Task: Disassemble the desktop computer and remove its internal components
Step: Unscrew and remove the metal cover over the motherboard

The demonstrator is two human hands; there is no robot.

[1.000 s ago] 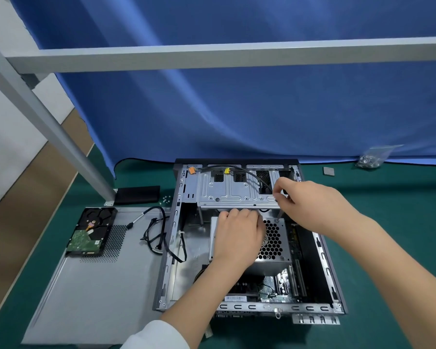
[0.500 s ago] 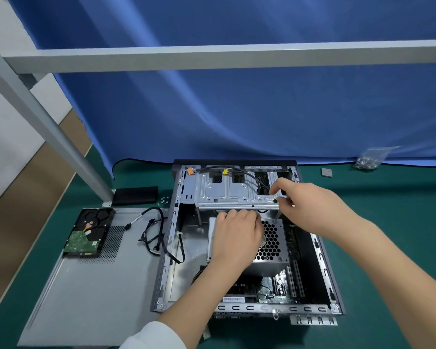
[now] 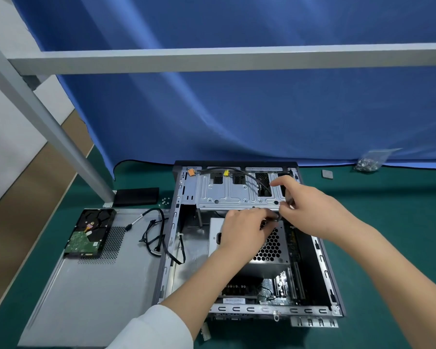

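The open computer case [image 3: 324,268] lies flat on the green mat. Inside it, a silver drive cage [image 3: 227,195] sits at the far end, with the power supply [image 3: 269,248] and its honeycomb grille below it. My left hand [image 3: 242,230] rests on the power supply, its fingers curled round a dark cable [image 3: 272,219] at the cage's front edge. My right hand [image 3: 305,200] is just to the right, pinching the same cable end near the cage's right corner. The motherboard [image 3: 275,285] shows at the near end.
The removed side panel [image 3: 86,285] lies left of the case with a hard drive [image 3: 90,234] and loose black cables [image 3: 154,230] on it. A black slim part [image 3: 136,196] and small screws [image 3: 164,201] lie behind. A screw bag [image 3: 370,162] and a grey pad [image 3: 327,174] are far right.
My left hand's fingers slid right along the cage edge and took hold of the cable. My right hand shifted slightly, its index finger lifting over the cage.
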